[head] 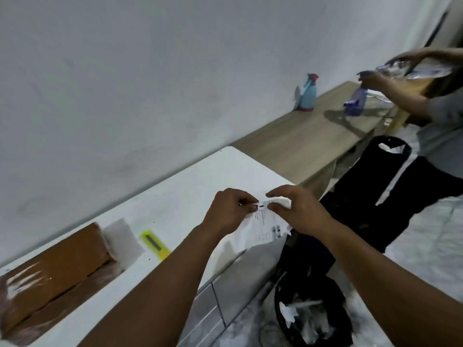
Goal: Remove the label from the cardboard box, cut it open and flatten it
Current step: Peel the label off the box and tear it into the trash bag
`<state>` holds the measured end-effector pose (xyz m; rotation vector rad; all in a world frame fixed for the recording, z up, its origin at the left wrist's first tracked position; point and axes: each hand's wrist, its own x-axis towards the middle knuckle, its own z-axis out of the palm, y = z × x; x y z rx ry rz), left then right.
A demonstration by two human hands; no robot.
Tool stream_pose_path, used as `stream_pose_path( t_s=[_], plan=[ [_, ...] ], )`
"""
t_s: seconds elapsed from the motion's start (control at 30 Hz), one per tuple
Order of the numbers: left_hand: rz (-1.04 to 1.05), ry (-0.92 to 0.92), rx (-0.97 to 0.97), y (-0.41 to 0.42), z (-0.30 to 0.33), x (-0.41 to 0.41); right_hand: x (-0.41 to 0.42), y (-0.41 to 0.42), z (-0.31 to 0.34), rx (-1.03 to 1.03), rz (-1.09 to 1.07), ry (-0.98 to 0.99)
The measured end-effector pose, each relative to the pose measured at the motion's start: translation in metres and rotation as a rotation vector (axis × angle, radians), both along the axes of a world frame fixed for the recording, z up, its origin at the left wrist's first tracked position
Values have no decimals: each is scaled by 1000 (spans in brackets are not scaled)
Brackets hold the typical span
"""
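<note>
Above the table [175,191] edge: label [263,227] off the box [53,259], pinched at its top by both hands, left hand [229,212] and right hand [300,214], fingertips curled tight on the paper, sheet hanging crumpled between them, over the gap by the bin [313,319]. Box far left on the table, taped, not yet cut, well apart from the hands. Cutter [156,244] between box and hands, beside a white pad [122,240].

Likely risks from here: sticky back clinging to fingers and refusing to drop; label fluttering past the bin to the floor if let go too early. Cutter near the table's front edge, easy to knock off with a forearm reaching back. Second person [426,96] busy nearby with a bottle [354,101], so possible bump. Tape on box glossy, hence likely blade slip.
</note>
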<state>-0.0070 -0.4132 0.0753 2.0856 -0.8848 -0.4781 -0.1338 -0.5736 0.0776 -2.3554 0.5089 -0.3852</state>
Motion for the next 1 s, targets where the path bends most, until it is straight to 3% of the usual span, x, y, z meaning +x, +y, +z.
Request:
stream_pose_path(
  t_s=[0.1, 0.4, 0.57, 0.67, 0.77, 1.0],
  plan=[
    [-45, 6, -6, -53, 0, -26, -26, -44, 1, -55, -33, 75],
    [-85, 165, 12, -157, -14, -88, -96, -123, -20, -22, -147, 23],
    [-70, 352, 53, -196, -19, -96, -111, -139, -30, -320, -101, -26],
    [-30, 432, 51, -215, -26, -98, -121, -148, -31, -395, -118, -10],
    [52, 418, 51, -225, -37, -92, -130, -150, -29, -268, -138, -120],
    [170, 382, 37, -234, -57, -65, -164, -170, -16, 415, -495, -459]
  ],
)
